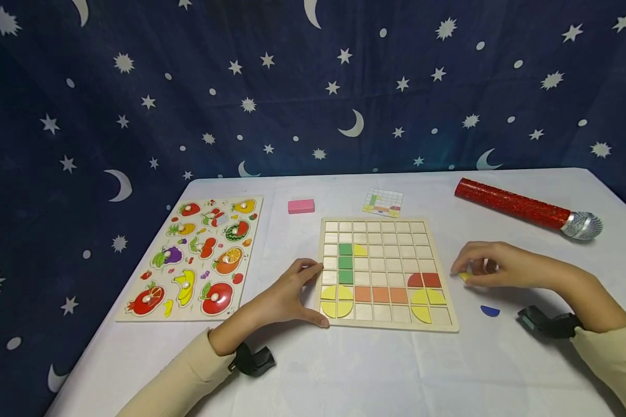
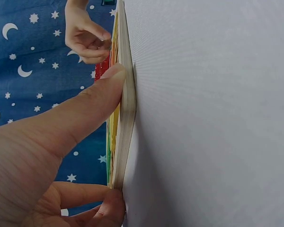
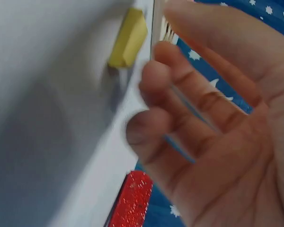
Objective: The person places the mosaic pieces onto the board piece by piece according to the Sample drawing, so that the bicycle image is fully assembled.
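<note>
A wooden grid board (image 1: 391, 325) lies flat, bearing green, orange, red and yellow pieces. My left hand (image 1: 294, 298) rests at its left side, thumb (image 2: 102, 92) on the near corner and fingertips farther up the left edge. To the right of the board, my right hand (image 1: 492, 265) hovers low over a yellow piece (image 3: 128, 40) on the white table. In the right wrist view its thumb and loosely bent fingers are around the piece with a gap showing. A blue half-round piece (image 1: 490, 311) lies nearer the front.
Behind the board are a small pattern card (image 1: 383, 202) and a pink block (image 1: 301, 206). A fruit peg puzzle (image 1: 193, 260) lies at the left. At the back right lies a red glittery microphone (image 1: 521, 205). A starry dark blue cloth (image 1: 292, 87) hangs behind the table.
</note>
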{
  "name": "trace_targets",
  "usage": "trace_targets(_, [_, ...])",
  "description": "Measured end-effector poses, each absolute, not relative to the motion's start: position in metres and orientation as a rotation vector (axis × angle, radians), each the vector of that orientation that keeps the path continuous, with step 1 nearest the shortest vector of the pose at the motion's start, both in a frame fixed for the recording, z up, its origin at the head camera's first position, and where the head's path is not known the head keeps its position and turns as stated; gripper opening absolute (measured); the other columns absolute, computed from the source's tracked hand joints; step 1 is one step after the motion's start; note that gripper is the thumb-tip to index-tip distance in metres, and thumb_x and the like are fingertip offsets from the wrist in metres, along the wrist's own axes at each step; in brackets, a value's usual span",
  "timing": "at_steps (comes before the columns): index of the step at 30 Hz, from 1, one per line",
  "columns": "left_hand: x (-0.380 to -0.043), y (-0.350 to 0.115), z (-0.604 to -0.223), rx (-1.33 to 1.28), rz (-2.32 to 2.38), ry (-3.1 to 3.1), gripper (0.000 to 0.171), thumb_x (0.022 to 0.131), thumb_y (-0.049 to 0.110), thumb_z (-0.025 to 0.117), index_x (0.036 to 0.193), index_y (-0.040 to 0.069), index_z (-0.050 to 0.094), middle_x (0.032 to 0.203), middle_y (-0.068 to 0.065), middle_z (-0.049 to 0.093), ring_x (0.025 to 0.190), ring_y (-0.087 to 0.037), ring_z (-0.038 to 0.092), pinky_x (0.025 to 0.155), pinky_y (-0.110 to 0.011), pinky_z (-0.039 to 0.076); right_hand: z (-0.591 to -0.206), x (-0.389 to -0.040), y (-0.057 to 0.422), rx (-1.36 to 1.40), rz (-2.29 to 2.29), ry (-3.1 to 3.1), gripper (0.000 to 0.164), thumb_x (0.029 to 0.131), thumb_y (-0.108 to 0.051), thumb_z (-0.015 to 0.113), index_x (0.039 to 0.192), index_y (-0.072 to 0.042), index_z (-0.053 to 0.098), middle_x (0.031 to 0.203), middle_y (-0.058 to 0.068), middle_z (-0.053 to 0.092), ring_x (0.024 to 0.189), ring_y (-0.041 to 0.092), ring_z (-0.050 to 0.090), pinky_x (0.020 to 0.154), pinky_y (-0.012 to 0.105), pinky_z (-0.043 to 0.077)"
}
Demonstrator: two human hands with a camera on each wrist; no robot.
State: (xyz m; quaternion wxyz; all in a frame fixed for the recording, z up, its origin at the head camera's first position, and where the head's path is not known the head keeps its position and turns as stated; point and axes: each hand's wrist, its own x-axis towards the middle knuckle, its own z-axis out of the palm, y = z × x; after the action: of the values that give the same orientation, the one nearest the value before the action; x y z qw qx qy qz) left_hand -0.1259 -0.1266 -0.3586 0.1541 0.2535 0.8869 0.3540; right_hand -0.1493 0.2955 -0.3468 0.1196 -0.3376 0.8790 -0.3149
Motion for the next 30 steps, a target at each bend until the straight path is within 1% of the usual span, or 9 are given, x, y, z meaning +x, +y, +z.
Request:
trace_targets(5, [-0.1261,-0.1272,-0.3592,0.736,1.017,2.542,0.105,0.063,0.024,0.094,0.145,-0.009,0.038,0.143,-0.019,0.036,0.127,-0.028,0.043,0.109,-0.045,0.035,-0.3477,-0.1495,0.3008,-0.988,-0.903,2.527,0.031,0.078,-0.013,0.081,0.106,-0.019,0.071,0.101,-0.003,0.059,0.073,0.008,0.053,0.057,0.021,0.046])
trace_targets(10, [-0.1266,-0.1270,-0.3600,0.735,1.015,2.542,0.105,0.062,0.024,0.094,0.145,-0.008,0.038,0.143,-0.018,0.036,0.127,-0.028,0.043,0.109,-0.045,0.035,-0.3475,-0.1503,0.3026,-0.990,-0.875,2.506,0.032,0.079,-0.011,0.079,0.108,-0.022,0.070,0.104,-0.003,0.062,0.075,0.008,0.052,0.059,0.021,0.047])
trace_targets(16, [-0.1265,-0.1272,-0.3606,0.740,1.010,2.550,0.105,0.062,0.025,0.094,0.145,-0.008,0.038,0.143,-0.018,0.036,0.127,-0.028,0.043,0.109,-0.045,0.035,-0.3466,-0.1512,0.3030,-0.998,-0.850,2.517,0.027,0.081,-0.010,0.077,0.106,-0.021,0.072,0.095,-0.008,0.062,0.073,0.006,0.053,0.061,0.021,0.049])
trace_targets(19, [-0.1264,-0.1275,-0.3609,0.745,1.014,2.551,0.105,0.062,0.025,0.094,0.145,-0.008,0.038,0.142,-0.018,0.037,0.128,-0.028,0.042,0.109,-0.046,0.035,-0.3459,-0.1510,0.3023,-0.969,-0.842,2.523,0.026,0.081,-0.011,0.077,0.106,-0.019,0.072,0.093,-0.009,0.061,0.073,0.006,0.053,0.063,0.021,0.050])
trace_targets(27, [-0.1261,-0.1273,-0.3605,0.750,1.010,2.553,0.105,0.062,0.025,0.094,0.145,-0.008,0.038,0.143,-0.018,0.036,0.128,-0.028,0.043,0.109,-0.046,0.035,-0.3427,-0.1509,0.3007,-0.789,-0.747,2.585,0.030,0.080,-0.022,0.080,0.106,-0.010,0.072,0.083,-0.011,0.058,0.070,0.004,0.051,0.064,0.020,0.050])
trace_targets(30, [-0.1262,-0.1271,-0.3603,0.751,1.007,2.552,0.105,0.062,0.025,0.094,0.145,-0.008,0.038,0.143,-0.018,0.036,0.128,-0.028,0.042,0.109,-0.046,0.035,-0.3431,-0.1519,0.3040,-0.818,-0.730,2.605,0.023,0.081,-0.020,0.079,0.101,-0.011,0.074,0.082,-0.013,0.060,0.070,0.002,0.051,0.065,0.020,0.051])
